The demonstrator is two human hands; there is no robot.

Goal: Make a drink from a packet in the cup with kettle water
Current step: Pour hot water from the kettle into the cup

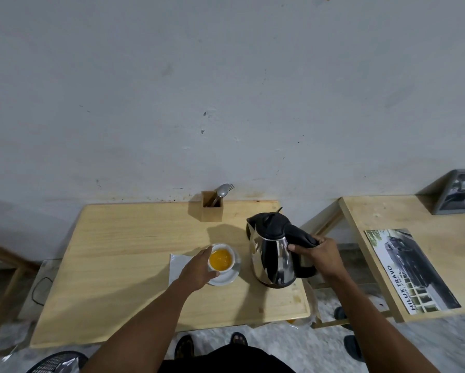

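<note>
A white cup (pixel 232 253) holding orange liquid stands on a white saucer (pixel 230 278) in the middle of the wooden table (pixel 123 259). My left hand (pixel 197 270) is wrapped around the cup's left side. A steel kettle (pixel 270 254) with a black lid and handle stands upright on the table just right of the cup. My right hand (pixel 319 255) is closed around the kettle's black handle. A silvery packet (pixel 179 265) lies flat left of the saucer, partly under my left hand.
A wooden holder (pixel 212 210) with a spoon and fork stands at the table's back edge by the wall. A second wooden table (pixel 403 219) to the right carries a car brochure (pixel 411 270) and a framed picture (pixel 459 192). A gap separates the two tables.
</note>
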